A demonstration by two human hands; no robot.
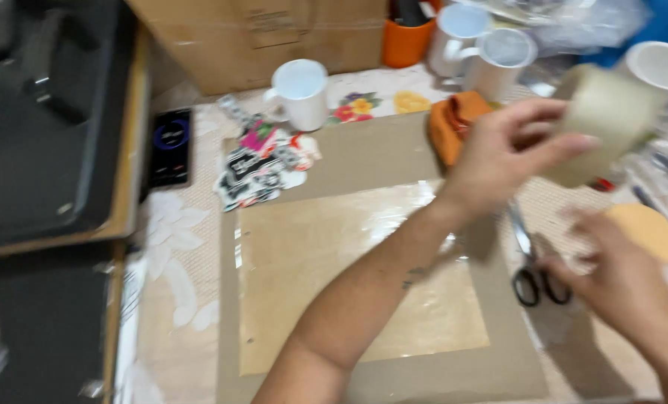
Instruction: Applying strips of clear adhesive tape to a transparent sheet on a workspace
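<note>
I am lifting a roll of clear packing tape in my left hand, my fingers clamped around its outer face so the roll stands free of the table and can turn. It is hanging up at the right, above the scissors and in front of a white mug. My right hand is hovering lower, just beside the scissors' black handles and near a round tan disc; the picture is blurring there, so I cannot tell whether those fingers are apart or pinching anything, perhaps the tape's loose end.

Under my left forearm a flat sheet of brown cardboard is lying with a glossy clear film spread over its middle, kept flat where both hands can get at it. Printed cut-outs are heaped at its far left corner, out of the way beside another white mug. An orange cloth is sitting at the far edge, and a dark phone is lying off to the left.
</note>
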